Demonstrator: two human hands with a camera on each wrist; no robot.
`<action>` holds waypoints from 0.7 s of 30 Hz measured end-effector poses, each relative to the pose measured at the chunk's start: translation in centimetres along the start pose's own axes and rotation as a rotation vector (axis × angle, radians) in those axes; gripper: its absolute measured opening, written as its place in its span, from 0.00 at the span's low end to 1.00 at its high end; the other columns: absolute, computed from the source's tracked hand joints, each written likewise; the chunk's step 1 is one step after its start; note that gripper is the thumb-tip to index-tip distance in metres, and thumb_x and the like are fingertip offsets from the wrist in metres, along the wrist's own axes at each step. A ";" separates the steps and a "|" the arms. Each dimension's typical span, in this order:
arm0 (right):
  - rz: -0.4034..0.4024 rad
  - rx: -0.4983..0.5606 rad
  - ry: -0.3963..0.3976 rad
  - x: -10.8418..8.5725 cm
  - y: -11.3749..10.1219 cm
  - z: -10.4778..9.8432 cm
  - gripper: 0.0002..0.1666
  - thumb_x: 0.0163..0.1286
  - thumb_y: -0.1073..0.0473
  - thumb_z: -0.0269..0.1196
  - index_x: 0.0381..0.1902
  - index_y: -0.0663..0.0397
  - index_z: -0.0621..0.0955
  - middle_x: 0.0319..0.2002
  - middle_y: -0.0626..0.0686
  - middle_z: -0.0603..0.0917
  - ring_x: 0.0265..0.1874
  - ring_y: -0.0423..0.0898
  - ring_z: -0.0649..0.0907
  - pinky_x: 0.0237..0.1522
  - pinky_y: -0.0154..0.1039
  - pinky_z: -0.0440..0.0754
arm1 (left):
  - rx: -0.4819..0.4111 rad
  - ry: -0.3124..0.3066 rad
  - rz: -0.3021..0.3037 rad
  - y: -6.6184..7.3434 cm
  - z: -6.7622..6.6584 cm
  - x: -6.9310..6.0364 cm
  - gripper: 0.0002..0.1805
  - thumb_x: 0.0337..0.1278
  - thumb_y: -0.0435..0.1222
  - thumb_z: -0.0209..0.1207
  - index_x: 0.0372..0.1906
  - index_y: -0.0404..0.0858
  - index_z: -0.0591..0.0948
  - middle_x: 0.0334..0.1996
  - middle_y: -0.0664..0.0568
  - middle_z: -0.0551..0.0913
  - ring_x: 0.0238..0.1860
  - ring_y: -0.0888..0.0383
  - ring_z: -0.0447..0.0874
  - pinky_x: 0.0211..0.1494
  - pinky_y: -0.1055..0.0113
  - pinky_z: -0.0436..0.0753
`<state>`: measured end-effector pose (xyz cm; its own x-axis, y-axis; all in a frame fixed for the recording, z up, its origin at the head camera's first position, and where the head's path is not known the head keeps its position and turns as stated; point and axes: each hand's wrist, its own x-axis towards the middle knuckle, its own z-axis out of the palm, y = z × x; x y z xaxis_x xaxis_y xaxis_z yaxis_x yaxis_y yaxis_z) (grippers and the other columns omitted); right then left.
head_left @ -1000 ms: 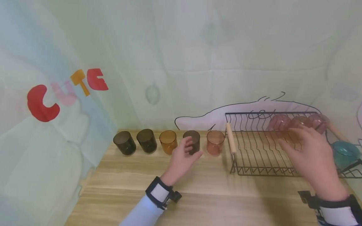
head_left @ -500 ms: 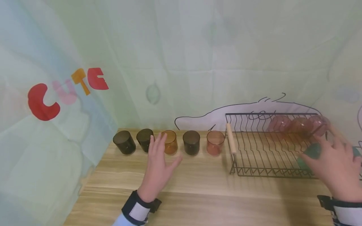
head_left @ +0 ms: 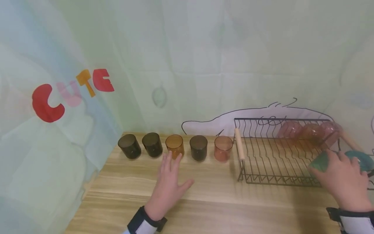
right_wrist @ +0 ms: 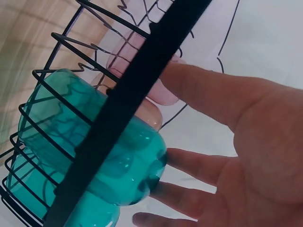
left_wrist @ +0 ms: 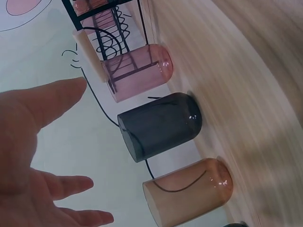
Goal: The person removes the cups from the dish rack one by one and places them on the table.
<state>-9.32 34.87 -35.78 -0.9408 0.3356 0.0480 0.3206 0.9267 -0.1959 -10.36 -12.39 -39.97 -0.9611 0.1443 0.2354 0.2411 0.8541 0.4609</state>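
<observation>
In the head view my left hand (head_left: 168,190) is spread above the table, its fingertips overlapping the lower part of the amber glass (head_left: 174,143). The left wrist view shows a gap between my left hand (left_wrist: 33,156) and the amber glass (left_wrist: 189,191); nothing is held. My right hand (head_left: 346,182) is over the right part of the rack, by a teal glass (head_left: 319,162). In the right wrist view the fingers of my right hand (right_wrist: 227,151) reach the rounded end of the teal glass (right_wrist: 94,137); a firm hold is not visible.
Dark glasses (head_left: 129,146) (head_left: 152,145) (head_left: 198,148) and a pink glass (head_left: 223,148) share the row at the back of the table (head_left: 117,208). The wire rack (head_left: 271,159) has wooden handles and holds pink and orange glasses (head_left: 312,131) at its rear; another teal glass (head_left: 360,160) is at right.
My left hand has moved left and down, away from the dark glass beside the pink one. My right hand has moved right and lower, to the teal glass.
</observation>
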 end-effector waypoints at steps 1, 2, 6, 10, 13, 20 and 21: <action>-0.001 0.009 0.007 0.0 0.0 0.0 0.61 0.52 0.25 0.59 0.67 0.67 0.58 0.60 0.79 0.59 0.57 0.79 0.54 0.48 0.81 0.53 | 0.005 -0.007 -0.001 0.1 0.1 -0.1 0.51 0.43 0.56 0.66 0.72 0.44 0.56 0.74 0.39 0.43 0.74 0.38 0.40 0.70 0.36 0.52; -0.003 0.016 0.014 0.1 0.0 0.1 0.60 0.53 0.28 0.61 0.67 0.67 0.58 0.59 0.79 0.60 0.56 0.79 0.56 0.47 0.80 0.56 | 0.010 -0.013 0.000 0.1 0.1 -0.1 0.51 0.43 0.56 0.66 0.72 0.44 0.57 0.74 0.39 0.44 0.74 0.38 0.40 0.70 0.37 0.51; -0.012 0.049 0.015 0.4 -0.2 0.1 0.56 0.54 0.38 0.65 0.68 0.68 0.57 0.57 0.82 0.59 0.51 0.79 0.61 0.36 0.76 0.67 | 0.030 -0.042 -0.003 0.3 0.4 -0.3 0.51 0.43 0.58 0.65 0.71 0.44 0.58 0.74 0.40 0.42 0.74 0.39 0.39 0.72 0.39 0.50; -0.019 0.068 0.025 0.6 -0.3 0.2 0.54 0.54 0.44 0.67 0.69 0.66 0.56 0.57 0.83 0.56 0.50 0.80 0.60 0.27 0.73 0.69 | 0.049 -0.045 0.016 0.3 0.6 -0.2 0.51 0.43 0.58 0.65 0.71 0.43 0.58 0.74 0.40 0.42 0.74 0.38 0.40 0.72 0.40 0.50; -0.020 0.068 0.040 0.9 -0.4 0.2 0.54 0.52 0.46 0.68 0.68 0.65 0.57 0.58 0.83 0.54 0.51 0.81 0.59 0.26 0.73 0.68 | 0.053 -0.042 0.023 0.2 0.7 -0.2 0.51 0.42 0.58 0.66 0.71 0.43 0.59 0.74 0.39 0.43 0.73 0.38 0.41 0.71 0.40 0.50; -0.055 0.076 0.038 1.1 -0.2 0.4 0.46 0.51 0.51 0.69 0.62 0.69 0.63 0.55 0.82 0.62 0.48 0.79 0.65 0.30 0.72 0.70 | 0.032 -0.061 0.013 0.3 1.1 -0.5 0.51 0.41 0.57 0.67 0.70 0.43 0.60 0.74 0.39 0.44 0.73 0.37 0.42 0.72 0.40 0.50; -0.068 0.078 0.043 1.1 -0.2 0.4 0.45 0.51 0.52 0.69 0.61 0.70 0.64 0.53 0.82 0.64 0.47 0.78 0.66 0.30 0.71 0.70 | 0.031 -0.060 0.015 0.3 1.1 -0.5 0.50 0.41 0.57 0.67 0.70 0.43 0.60 0.74 0.39 0.44 0.73 0.37 0.43 0.72 0.40 0.50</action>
<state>-10.51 34.99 -36.12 -0.9539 0.2812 0.1052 0.2455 0.9322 -0.2659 -9.96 -11.64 -40.85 -0.9640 0.1859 0.1902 0.2521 0.8663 0.4312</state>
